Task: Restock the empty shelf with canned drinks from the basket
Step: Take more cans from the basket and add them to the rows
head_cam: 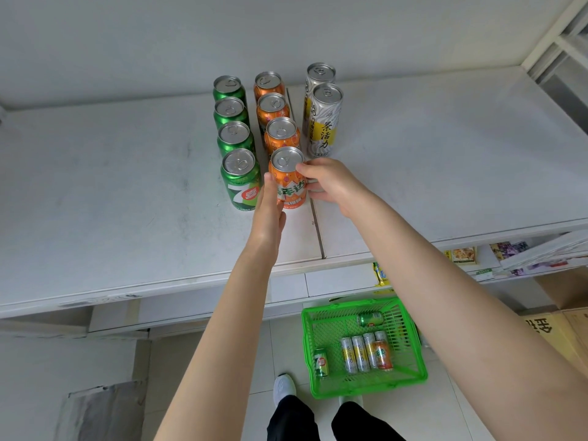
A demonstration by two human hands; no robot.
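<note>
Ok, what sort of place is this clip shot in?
Probably a small shop, or a mock-up of one: white retail shelving with canned drinks faced in rows by brand, a green shopping basket on the floor, and packaged goods stocked underneath.

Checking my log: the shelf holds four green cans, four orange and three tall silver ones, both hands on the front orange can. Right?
No: the head view shows two tall silver cans, not three. The rest holds, left hand and right hand on the front orange can included.
</note>
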